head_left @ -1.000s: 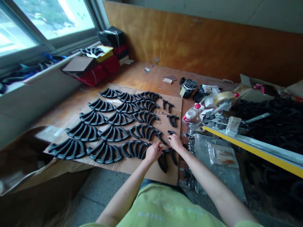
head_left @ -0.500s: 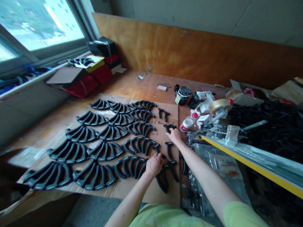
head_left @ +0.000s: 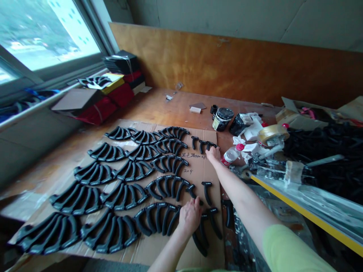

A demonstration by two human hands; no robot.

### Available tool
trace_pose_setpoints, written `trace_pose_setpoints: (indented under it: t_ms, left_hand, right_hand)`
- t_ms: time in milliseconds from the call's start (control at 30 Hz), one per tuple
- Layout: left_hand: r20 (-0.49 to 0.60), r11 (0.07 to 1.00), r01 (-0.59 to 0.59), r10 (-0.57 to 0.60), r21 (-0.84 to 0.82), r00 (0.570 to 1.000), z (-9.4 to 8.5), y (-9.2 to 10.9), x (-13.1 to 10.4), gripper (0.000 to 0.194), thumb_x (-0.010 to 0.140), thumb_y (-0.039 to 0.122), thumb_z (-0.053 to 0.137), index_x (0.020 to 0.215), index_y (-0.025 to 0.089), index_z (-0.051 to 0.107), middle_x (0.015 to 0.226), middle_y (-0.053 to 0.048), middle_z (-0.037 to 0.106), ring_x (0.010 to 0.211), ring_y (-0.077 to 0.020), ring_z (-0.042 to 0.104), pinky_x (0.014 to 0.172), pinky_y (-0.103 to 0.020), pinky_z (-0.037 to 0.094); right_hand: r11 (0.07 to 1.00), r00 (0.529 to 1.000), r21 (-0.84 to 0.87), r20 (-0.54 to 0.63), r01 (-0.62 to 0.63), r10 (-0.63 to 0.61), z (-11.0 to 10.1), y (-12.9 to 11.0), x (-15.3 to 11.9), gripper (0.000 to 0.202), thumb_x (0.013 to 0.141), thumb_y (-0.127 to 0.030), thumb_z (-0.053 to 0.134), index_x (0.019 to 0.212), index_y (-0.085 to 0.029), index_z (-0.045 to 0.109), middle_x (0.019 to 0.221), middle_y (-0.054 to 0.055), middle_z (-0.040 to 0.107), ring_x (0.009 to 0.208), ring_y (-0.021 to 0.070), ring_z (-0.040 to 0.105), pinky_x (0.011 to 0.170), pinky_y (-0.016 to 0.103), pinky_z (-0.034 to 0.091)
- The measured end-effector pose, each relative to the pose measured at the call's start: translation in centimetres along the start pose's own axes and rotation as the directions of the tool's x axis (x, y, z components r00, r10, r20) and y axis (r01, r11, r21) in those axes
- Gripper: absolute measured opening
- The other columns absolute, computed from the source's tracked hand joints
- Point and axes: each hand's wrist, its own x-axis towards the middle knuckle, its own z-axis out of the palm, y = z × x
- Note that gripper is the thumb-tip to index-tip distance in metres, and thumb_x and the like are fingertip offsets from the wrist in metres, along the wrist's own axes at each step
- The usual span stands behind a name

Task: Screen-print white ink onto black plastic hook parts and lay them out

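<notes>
Right hand (head_left: 213, 154) — fingers curled against black T-shaped pieces (head_left: 210, 145), which lie just beyond the fingertips; whether they pinch, cannot tell. Left hand (head_left: 190, 216) — fingers bunched, grip hidden; a short black piece (head_left: 191, 191) lies just ahead. Black fan-shaped assemblies (head_left: 124, 207) rest on cardboard (head_left: 170, 244), left of both hands' fingers.

Pale yellow-green short-sleeved shirt (head_left: 195, 270), bare forearms (head_left: 241, 189).
Right sleeve (head_left: 292, 247) is plain soft cloth in one light shade, hem ending near the elbow. Left hand (head_left: 190, 216) and right hand (head_left: 213, 153) both bare, wrists (head_left: 217, 162) too; only a thin strip of shirt body shows at bottom edge.
</notes>
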Motion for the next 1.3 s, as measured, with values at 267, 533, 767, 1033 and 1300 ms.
trace_pose_setpoints:
  t_ms: [267, 533, 767, 1033, 1300]
  left_hand:
    - [-0.07, 0.999, -0.036, 0.035, -0.016, 0.997, 1.6, -0.7, 0.2, 0.048, 0.089, 0.024, 0.047, 0.136, 0.015, 0.048, 0.125, -0.017, 0.06, 0.112, -0.0271, 0.06, 0.091, -0.039, 0.051]
    - [-0.049, 0.998, -0.031, 0.028, -0.061, 0.998, 0.9, -0.7, 0.3, 0.047, 0.089, 0.025, 0.047, 0.135, 0.015, 0.05, 0.121, -0.017, 0.063, 0.107, -0.027, 0.061, 0.091, -0.04, 0.051]
    - [-0.06, 0.998, -0.023, 0.019, -0.059, 0.998, 1.5, -0.8, 0.3, 0.047, 0.089, 0.026, 0.049, 0.135, 0.016, 0.05, 0.124, -0.016, 0.062, 0.11, -0.0267, 0.061, 0.092, -0.039, 0.052]
    - [-0.048, 1.0, -0.022, 0.021, -0.022, 0.999, 1.2, -0.6, 0.3, 0.048, 0.089, 0.024, 0.05, 0.136, 0.016, 0.051, 0.123, -0.016, 0.063, 0.114, -0.0274, 0.06, 0.096, -0.039, 0.05]
    - [-0.059, 0.999, -0.037, 0.035, -0.031, 0.998, 2.2, -1.0, 0.6, 0.047, 0.09, 0.025, 0.049, 0.135, 0.013, 0.051, 0.124, -0.018, 0.062, 0.114, -0.028, 0.061, 0.094, -0.04, 0.051]
  right_hand:
    - [0.998, 0.997, -0.013, 0.033, -0.066, 0.066, 0.8, -0.5, 1.9, 0.042, 0.086, -0.037, 0.053, 0.115, -0.008, 0.065, 0.124, 0.022, 0.054, 0.109, 0.0271, 0.058, 0.088, 0.033, 0.049]
    - [0.999, 0.999, -0.05, 0.04, 0.011, -0.009, 0.7, -0.2, 0.9, 0.042, 0.089, -0.042, 0.053, 0.119, -0.013, 0.061, 0.123, 0.018, 0.052, 0.11, 0.0256, 0.057, 0.09, 0.033, 0.046]
    - [0.991, 0.996, -0.121, -0.061, 0.063, -0.071, 0.9, -1.8, -1.7, 0.056, 0.087, -0.058, 0.051, 0.125, -0.017, 0.052, 0.133, 0.02, 0.042, 0.114, 0.0332, 0.05, 0.088, 0.044, 0.044]
    - [0.992, 0.994, -0.086, -0.044, 0.095, -0.099, 1.0, -2.8, -1.4, 0.035, 0.09, -0.039, 0.051, 0.121, -0.025, 0.056, 0.122, 0.011, 0.055, 0.114, 0.0304, 0.046, 0.095, 0.044, 0.037]
    - [0.99, 0.994, -0.106, -0.05, 0.088, -0.094, 0.6, -2.9, 0.3, 0.032, 0.092, -0.04, 0.047, 0.114, -0.021, 0.061, 0.122, 0.012, 0.055, 0.109, 0.0287, 0.048, 0.088, 0.041, 0.04]
